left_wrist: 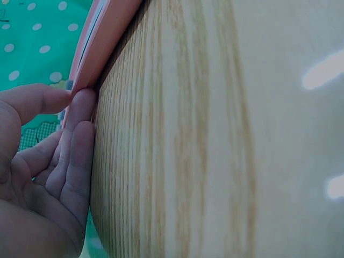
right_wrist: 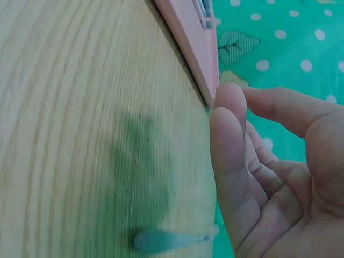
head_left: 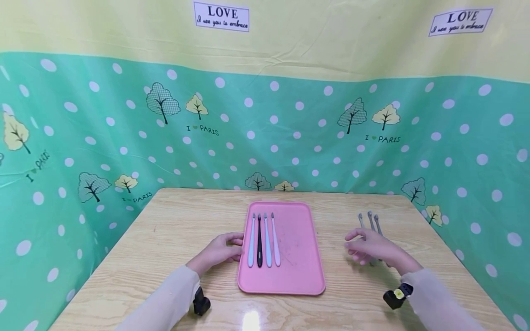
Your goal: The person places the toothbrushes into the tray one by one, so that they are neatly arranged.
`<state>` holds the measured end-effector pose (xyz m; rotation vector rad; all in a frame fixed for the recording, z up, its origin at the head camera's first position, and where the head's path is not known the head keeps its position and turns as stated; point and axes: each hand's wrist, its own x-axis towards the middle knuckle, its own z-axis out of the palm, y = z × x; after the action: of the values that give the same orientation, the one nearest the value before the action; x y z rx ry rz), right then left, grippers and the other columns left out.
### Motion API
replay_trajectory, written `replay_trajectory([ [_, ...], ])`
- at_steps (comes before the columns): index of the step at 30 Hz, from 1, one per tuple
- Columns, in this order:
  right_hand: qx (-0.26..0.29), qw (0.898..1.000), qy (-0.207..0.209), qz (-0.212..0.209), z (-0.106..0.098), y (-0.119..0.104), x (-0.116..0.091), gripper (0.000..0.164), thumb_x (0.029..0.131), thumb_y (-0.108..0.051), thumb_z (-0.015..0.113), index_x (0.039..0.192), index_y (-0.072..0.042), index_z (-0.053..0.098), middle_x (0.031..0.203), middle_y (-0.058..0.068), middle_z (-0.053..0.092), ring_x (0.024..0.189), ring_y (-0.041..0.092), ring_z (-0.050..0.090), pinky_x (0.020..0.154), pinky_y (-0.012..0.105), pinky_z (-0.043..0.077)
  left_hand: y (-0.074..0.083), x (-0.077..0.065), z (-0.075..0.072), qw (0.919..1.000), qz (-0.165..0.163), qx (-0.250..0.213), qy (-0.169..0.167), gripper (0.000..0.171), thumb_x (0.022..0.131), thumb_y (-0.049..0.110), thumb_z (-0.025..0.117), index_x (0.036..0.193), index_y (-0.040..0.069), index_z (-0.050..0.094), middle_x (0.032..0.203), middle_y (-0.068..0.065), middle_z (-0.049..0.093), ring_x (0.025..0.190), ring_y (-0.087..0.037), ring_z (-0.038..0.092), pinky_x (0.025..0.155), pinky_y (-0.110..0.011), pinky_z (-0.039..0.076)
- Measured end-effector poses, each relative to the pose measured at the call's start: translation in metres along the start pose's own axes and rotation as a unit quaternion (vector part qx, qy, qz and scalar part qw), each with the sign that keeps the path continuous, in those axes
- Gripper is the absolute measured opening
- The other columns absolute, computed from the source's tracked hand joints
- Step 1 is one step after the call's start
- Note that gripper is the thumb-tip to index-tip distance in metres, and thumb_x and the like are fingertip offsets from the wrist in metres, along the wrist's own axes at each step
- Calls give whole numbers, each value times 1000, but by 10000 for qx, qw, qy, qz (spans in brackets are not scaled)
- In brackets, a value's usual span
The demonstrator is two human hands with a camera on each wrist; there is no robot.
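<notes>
A pink tray [head_left: 295, 276] lies on the wooden table. On its left half several slim tools with small grey tips lie side by side: a black one [head_left: 259, 241], two pale blue ones and a pink one [head_left: 275, 241]. My left hand [head_left: 219, 250] is at the tray's left edge; in the left wrist view its thumb and fingertips pinch the rim. To the tray's right, my right hand [head_left: 374, 248] is above three grey tools [head_left: 371, 220] and partly hides them. Its fingers are loosely bent with nothing between them. One tool's rounded handle [right_wrist: 156, 241] shows in the right wrist view.
The table [head_left: 182, 220] extends around the tray on all sides. A green and yellow curtain [head_left: 265, 124] with dots and trees hangs along the table's back and sides. Black wrist cameras [head_left: 201, 302] sit below both hands.
</notes>
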<state>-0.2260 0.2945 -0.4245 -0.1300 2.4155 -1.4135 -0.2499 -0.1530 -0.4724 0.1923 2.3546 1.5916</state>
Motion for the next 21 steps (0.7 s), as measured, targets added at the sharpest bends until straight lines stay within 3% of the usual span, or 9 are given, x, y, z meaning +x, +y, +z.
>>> replay_trajectory([
  [21, -264, 9957, 743, 497, -31, 29, -17, 50, 99, -17, 61, 132, 16, 45, 87, 9, 64, 67, 17, 62, 58, 31, 57, 1, 0, -1, 10000, -7, -7, -39, 61, 91, 16, 71, 145, 1, 50, 116, -11, 60, 82, -20, 70, 73, -35, 58],
])
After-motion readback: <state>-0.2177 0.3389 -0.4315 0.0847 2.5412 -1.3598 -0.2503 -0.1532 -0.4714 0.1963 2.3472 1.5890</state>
